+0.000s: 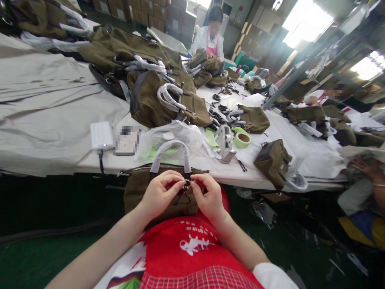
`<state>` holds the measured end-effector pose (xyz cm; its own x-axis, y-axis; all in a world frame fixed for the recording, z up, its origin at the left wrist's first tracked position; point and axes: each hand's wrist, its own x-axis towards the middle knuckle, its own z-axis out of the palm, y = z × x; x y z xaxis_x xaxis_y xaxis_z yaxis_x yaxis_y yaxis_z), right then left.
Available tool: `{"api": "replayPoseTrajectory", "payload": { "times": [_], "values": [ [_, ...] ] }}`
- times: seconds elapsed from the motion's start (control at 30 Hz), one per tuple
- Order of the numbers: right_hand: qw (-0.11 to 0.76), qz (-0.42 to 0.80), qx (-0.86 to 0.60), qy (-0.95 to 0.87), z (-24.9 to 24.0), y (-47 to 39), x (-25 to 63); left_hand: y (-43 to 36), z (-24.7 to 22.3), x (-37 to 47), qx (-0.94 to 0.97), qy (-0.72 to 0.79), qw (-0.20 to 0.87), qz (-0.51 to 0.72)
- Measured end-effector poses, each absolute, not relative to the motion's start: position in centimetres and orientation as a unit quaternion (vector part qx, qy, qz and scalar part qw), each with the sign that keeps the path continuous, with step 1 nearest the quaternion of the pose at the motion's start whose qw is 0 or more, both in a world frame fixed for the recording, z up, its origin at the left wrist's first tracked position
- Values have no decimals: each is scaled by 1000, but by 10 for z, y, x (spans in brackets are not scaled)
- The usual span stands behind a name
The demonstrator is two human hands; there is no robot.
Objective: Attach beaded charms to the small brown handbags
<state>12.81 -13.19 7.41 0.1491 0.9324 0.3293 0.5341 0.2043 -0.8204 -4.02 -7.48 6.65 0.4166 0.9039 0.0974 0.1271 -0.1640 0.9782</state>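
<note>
An olive-brown bag [136,190] rests at the table's near edge, close to my body, its pale-wrapped handles [171,146] standing up. Just in front of the handle bases, my left hand [162,190] and my right hand [209,196] pinch a small dark metal ring [187,184] between them, one from each side. Thin dark cords [182,197] hang below the ring against the bag's front. The exact fastening of ring and cords is too small to tell.
Beyond the bag are a tape dispenser [225,144], green tape [242,139], a white power bank [101,135] and a phone [128,140]. More bags [156,98] are heaped behind. A person [212,38] stands across the table [54,104].
</note>
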Motion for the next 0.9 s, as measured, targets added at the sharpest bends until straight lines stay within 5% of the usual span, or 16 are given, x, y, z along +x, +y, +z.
{"api": "replayPoseTrajectory", "payload": {
  "times": [0.33, 0.63, 0.9],
  "values": [
    [491, 275, -597, -572, 63, -130, 128, -76, 64, -36, 559, 379, 645, 357],
    [476, 245, -555, -637, 61, -127, 129, -79, 70, -34, 679, 358, 526, 366],
    [515, 480, -562, -434, 51, -119, 138, -66, 76, -38, 716, 397, 451, 357]
  ]
}}
